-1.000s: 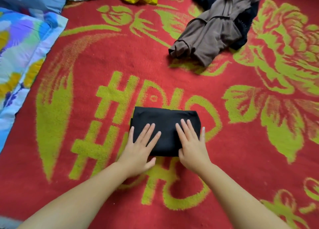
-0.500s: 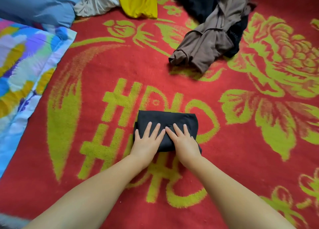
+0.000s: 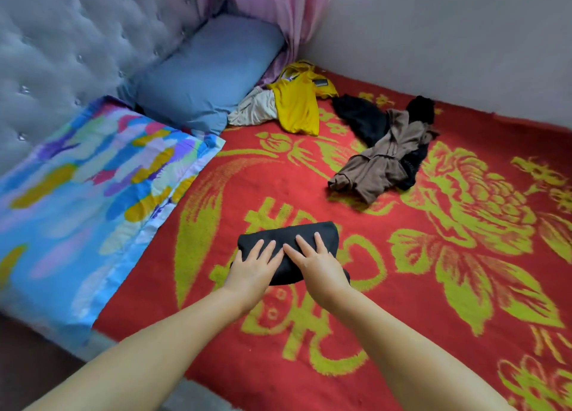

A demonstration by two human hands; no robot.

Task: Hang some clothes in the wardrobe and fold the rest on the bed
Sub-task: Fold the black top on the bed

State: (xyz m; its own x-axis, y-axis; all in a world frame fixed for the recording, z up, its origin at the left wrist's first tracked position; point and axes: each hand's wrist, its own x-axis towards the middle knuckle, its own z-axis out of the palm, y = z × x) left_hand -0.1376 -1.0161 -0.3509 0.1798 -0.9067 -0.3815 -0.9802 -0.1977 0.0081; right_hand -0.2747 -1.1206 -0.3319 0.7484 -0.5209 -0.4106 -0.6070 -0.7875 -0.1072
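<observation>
**Both hands flat on a folded black garment**

A folded black garment (image 3: 288, 240) lay on the red blanket (image 3: 402, 286) with its yellow-green flower pattern, toward the bed's near edge and about midway along it. The left hand (image 3: 252, 269) rested on the garment's left half and the right hand (image 3: 315, 265) on its right half, each with fingers straight, slightly spread and pressed flat on the cloth, gripping nothing. The index fingers of the two hands nearly met over the middle of the fold.

Farther in, toward the blanket's far edge, a brown garment (image 3: 380, 166) lay crumpled, partly on top of a loose black garment (image 3: 362, 116). Beside these, nearer the far left corner, a yellow garment (image 3: 298, 104) lay in a heap, touching a pale beige garment (image 3: 255, 108).

A blue pillow (image 3: 204, 73) sat in that far left corner against the grey tufted headboard (image 3: 68, 45). A multicoloured pillow (image 3: 86, 194) lay along the blanket's left edge, in front of the blue one. A pink curtain (image 3: 278, 5) hung in the corner, and a pale wall (image 3: 448, 39) ran along the far edge.
</observation>
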